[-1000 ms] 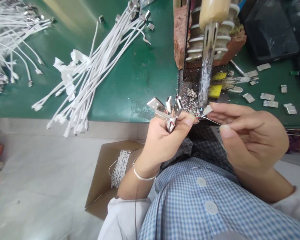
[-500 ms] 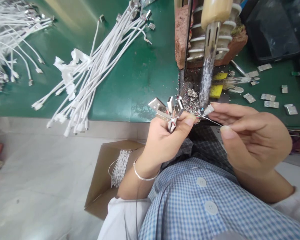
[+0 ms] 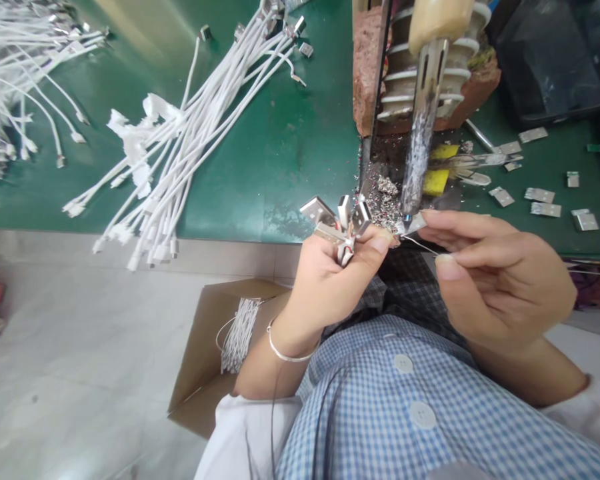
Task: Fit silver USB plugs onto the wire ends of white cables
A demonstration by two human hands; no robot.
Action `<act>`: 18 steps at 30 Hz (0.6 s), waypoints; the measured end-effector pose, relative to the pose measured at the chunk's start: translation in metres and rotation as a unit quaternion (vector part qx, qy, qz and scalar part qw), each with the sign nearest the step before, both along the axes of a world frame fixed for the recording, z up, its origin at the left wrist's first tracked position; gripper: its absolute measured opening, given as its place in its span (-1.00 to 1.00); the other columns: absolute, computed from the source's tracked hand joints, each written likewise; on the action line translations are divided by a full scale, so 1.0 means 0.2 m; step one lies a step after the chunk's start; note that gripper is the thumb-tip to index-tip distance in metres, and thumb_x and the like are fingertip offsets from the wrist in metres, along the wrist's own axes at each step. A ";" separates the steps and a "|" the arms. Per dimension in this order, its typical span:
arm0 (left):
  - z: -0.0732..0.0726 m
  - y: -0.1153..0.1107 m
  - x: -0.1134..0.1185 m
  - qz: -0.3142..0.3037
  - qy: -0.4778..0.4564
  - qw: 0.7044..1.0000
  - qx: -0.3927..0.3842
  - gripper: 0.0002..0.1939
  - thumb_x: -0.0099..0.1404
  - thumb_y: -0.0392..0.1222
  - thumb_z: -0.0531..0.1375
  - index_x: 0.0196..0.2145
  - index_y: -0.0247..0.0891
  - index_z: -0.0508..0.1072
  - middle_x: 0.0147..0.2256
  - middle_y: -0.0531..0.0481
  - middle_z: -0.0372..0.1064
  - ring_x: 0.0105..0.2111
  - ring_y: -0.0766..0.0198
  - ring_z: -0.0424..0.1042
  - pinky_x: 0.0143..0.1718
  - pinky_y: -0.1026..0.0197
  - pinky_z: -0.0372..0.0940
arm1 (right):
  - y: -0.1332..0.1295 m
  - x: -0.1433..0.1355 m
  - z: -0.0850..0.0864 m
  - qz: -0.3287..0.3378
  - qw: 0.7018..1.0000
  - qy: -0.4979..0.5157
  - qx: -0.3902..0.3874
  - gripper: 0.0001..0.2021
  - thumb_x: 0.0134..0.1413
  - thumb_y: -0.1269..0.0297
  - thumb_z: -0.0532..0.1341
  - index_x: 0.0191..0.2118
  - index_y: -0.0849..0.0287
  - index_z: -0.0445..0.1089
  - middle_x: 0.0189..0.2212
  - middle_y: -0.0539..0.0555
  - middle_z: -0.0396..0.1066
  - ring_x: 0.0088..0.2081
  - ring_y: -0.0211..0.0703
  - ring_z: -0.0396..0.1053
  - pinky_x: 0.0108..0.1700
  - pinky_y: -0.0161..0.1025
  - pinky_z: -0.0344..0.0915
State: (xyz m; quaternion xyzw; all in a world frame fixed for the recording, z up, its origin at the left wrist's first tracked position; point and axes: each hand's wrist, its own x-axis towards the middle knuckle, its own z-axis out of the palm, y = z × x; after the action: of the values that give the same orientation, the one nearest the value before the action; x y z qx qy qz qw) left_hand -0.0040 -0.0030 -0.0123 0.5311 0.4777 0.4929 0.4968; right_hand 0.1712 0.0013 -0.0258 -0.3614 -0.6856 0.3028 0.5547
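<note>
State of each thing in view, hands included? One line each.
Left hand: closed on connector bunch, metal ends fanned out.
Right hand: pinching thin wire, forefinger at flat connector.
Soldering iron: tip toward the hands; heat can't be seen.
Cable bundle: lying loose, ends past table edge.
Carton: open, white cables inside.
Loose connectors: scattered.

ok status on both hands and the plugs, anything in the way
Left fingers shut on plug cluster. Right fingers holding metal plug and thin wire. Soldering iron tip close between them, at that plug's edge.
</note>
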 end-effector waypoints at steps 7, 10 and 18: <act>-0.01 -0.01 0.00 0.035 0.048 0.998 -0.013 -0.73 0.35 -0.11 0.23 -0.50 -0.22 0.41 -0.53 0.08 0.17 -0.49 0.34 0.15 -0.45 0.24 0.17 | 0.00 0.00 -0.01 0.011 1.000 0.023 -0.008 -0.74 0.01 0.66 0.24 -0.25 0.15 0.39 0.04 0.06 0.52 -0.03 -0.22 0.52 0.02 -0.21 0.53; -0.01 -0.01 0.00 0.039 0.049 0.998 -0.014 -0.73 0.35 -0.11 0.24 -0.50 -0.22 0.41 -0.53 0.07 0.19 -0.48 0.33 0.17 -0.43 0.24 0.19 | 0.00 0.00 -0.01 0.008 0.999 0.034 -0.005 -0.73 0.00 0.67 0.25 -0.24 0.15 0.41 0.04 0.08 0.52 -0.04 -0.20 0.53 0.01 -0.19 0.53; 0.00 -0.02 0.01 0.048 0.044 0.997 -0.038 -0.74 0.32 -0.09 0.25 -0.49 -0.22 0.43 -0.52 0.06 0.24 -0.47 0.31 0.22 -0.43 0.22 0.21 | -0.01 0.01 -0.02 0.004 0.999 0.039 -0.009 -0.75 -0.02 0.64 0.26 -0.26 0.15 0.41 0.00 0.11 0.54 -0.07 -0.17 0.53 -0.01 -0.19 0.54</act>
State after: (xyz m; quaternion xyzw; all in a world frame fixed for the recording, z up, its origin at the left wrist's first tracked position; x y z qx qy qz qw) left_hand -0.0018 -0.0077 -0.0120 0.5096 0.5426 0.4741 0.4702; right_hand 0.1726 -0.0009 -0.0292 -0.3516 -0.6623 0.3247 0.5764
